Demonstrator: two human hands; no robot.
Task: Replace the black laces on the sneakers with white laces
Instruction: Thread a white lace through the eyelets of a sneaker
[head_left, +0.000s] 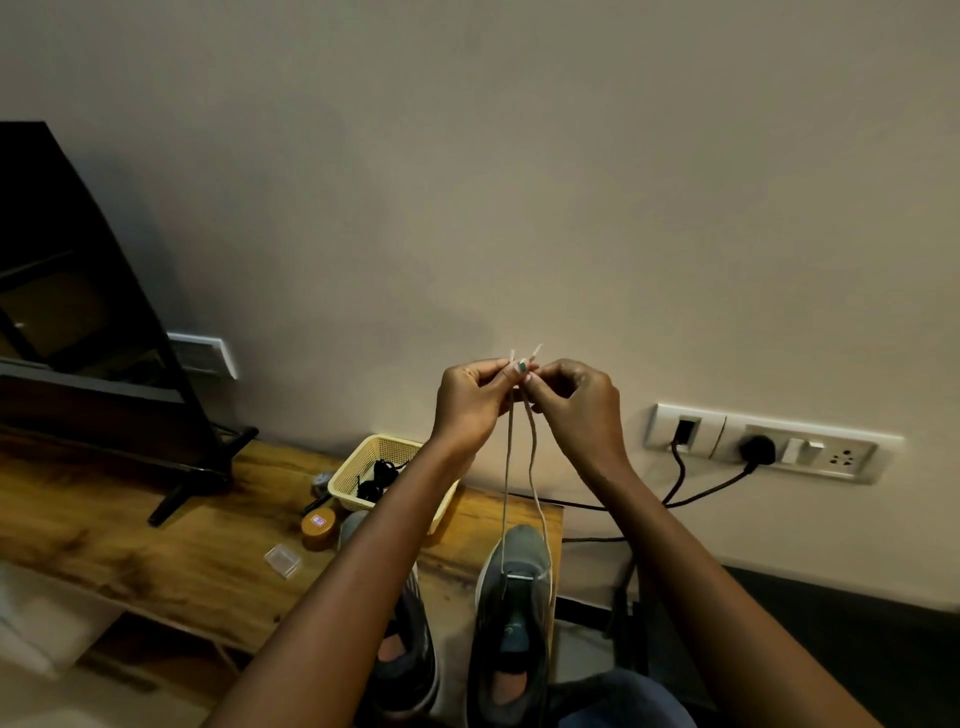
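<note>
Both hands were raised in front of the wall, each pinching one end of the white lace (519, 467). The left hand (470, 397) held the left tip between thumb and fingers; the right hand (579, 402) held the right tip the same way, and the two hands nearly touched. The two tips stood up side by side above the fingers.

From the hands two strands ran down, close together, to the right sneaker (514, 613) at the tabletop's (156, 545) right edge, where the lace crossed the lowest eyelets. Evening out the two ends seemed to be the step in hand.

The lace looked light, soft and limp; it would likely sag or twist if slack. The stiff tips were probably the best place to hold for threading.

Counted: two sneakers, the left sneaker (410, 639) partly hidden behind the left forearm; one white lace in view; one dark tangle, probably the black laces (379, 480), in one basket (358, 467) toward the tabletop's back edge. How many black laces lay there could not be told.
</note>
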